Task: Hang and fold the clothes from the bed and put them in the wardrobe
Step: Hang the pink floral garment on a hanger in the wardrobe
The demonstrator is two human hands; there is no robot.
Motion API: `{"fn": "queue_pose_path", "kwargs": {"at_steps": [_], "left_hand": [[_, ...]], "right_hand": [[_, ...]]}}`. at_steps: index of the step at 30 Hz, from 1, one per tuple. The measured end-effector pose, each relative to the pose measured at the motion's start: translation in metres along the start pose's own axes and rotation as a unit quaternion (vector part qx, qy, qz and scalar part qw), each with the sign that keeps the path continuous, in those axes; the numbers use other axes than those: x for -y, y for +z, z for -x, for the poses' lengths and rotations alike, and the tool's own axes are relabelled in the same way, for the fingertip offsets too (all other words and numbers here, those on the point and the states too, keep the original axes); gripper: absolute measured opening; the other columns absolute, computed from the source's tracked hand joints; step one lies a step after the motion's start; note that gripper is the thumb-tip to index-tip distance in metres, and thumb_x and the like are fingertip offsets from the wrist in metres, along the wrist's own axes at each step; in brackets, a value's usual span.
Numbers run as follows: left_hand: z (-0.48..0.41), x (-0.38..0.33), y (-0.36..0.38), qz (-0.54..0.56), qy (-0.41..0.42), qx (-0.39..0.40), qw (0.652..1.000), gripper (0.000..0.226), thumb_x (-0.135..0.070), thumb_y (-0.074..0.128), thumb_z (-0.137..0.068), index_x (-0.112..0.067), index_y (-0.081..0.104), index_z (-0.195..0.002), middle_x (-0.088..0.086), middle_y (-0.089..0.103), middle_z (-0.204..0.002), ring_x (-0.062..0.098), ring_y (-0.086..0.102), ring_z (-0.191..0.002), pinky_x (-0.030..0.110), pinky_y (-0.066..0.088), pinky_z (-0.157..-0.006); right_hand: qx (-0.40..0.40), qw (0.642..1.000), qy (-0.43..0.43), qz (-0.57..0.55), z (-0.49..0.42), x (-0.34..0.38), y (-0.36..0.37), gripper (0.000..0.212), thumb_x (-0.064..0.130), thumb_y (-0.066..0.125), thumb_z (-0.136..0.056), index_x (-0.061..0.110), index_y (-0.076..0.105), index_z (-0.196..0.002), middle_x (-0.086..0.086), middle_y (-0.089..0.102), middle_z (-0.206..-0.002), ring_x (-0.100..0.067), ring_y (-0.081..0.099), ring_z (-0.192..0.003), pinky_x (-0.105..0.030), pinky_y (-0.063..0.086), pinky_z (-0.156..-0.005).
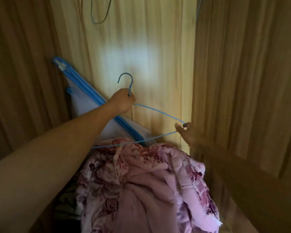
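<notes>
1. head view shows a person standing close to a pale yellow curtain (pixel 149 47), with both arms held out in front.
2. the left hand (pixel 123 100) is clenched around the neck of a thin blue hanger (pixel 131 86), just under the hook. the hook points up.
3. the right hand (pixel 189 135) pinches the far corner of the hanger between thumb and finger.
4. the pink flowery cloth (pixel 141 182) bunches in a heap just below the hanger. the bottom wire runs across its top edge. i cannot tell what holds the cloth up.
5. the cloth is not on the hanger yet, as far as i can see. no sleeve or neck goes over the wire.
6. a blue-framed thing (pixel 81 83) leans on the curtain behind the left arm. a loop of wire (pixel 97 22) hangs high up.
7. i think the job is still early. this one piece still has to go on the hanger and then into the wardrobe, which i cannot see. the bed and any other clothes are out of sight too.
</notes>
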State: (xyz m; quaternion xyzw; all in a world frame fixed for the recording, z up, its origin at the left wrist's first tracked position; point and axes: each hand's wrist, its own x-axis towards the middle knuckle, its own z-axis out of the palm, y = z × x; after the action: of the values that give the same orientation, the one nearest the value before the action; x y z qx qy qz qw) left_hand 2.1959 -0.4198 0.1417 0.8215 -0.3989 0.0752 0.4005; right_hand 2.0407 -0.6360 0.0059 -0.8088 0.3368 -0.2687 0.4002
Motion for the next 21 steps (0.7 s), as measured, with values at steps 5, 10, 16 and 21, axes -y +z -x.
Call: {"fn": "queue_pose_path", "kwargs": {"at_steps": [5,10,16,21], "left_hand": [[0.001,0.019,0.024,-0.122,-0.012,0.079,0.989,0.028,-0.015,0.047,-0.097,-0.011,0.044,-0.07,0.01,0.048,-0.071,0.023,0.045,-0.068,0.036,0.038,-0.067],[-0.003,0.035,0.051,-0.165,-0.034,0.111,0.979,0.019,-0.022,0.052,-0.1,-0.01,0.054,-0.086,0.008,0.056,-0.083,0.02,0.051,-0.076,0.035,0.041,-0.07],[-0.011,0.035,0.094,-0.124,-0.069,0.112,0.984,0.02,-0.02,0.053,-0.099,-0.009,0.054,-0.083,0.006,0.054,-0.08,0.02,0.05,-0.076,0.034,0.038,-0.07],[-0.02,0.023,0.124,-0.03,-0.097,0.059,0.993,0.009,-0.011,0.053,-0.096,-0.005,0.057,-0.09,0.006,0.056,-0.079,0.02,0.052,-0.074,0.03,0.039,-0.059]], "right_hand": [[0.093,0.958,-0.023,0.271,0.001,-0.08,0.065,0.087,0.071,0.062,-0.075,0.023,0.034,-0.142,-0.013,0.059,-0.129,-0.037,0.063,-0.114,-0.039,0.052,-0.092],[0.055,0.952,-0.089,0.287,-0.033,-0.094,0.058,0.041,0.036,0.052,-0.096,0.019,0.05,-0.133,-0.013,0.065,-0.126,-0.034,0.064,-0.113,-0.039,0.052,-0.092],[0.003,0.981,-0.137,0.138,-0.067,-0.034,0.041,0.033,0.041,0.054,-0.09,0.012,0.063,-0.103,-0.017,0.07,-0.109,-0.038,0.066,-0.099,-0.039,0.053,-0.078],[0.001,0.977,-0.211,-0.002,-0.058,0.016,0.042,0.033,0.04,0.054,-0.079,0.014,0.066,-0.097,-0.015,0.072,-0.099,-0.036,0.066,-0.092,-0.038,0.052,-0.076]]}}
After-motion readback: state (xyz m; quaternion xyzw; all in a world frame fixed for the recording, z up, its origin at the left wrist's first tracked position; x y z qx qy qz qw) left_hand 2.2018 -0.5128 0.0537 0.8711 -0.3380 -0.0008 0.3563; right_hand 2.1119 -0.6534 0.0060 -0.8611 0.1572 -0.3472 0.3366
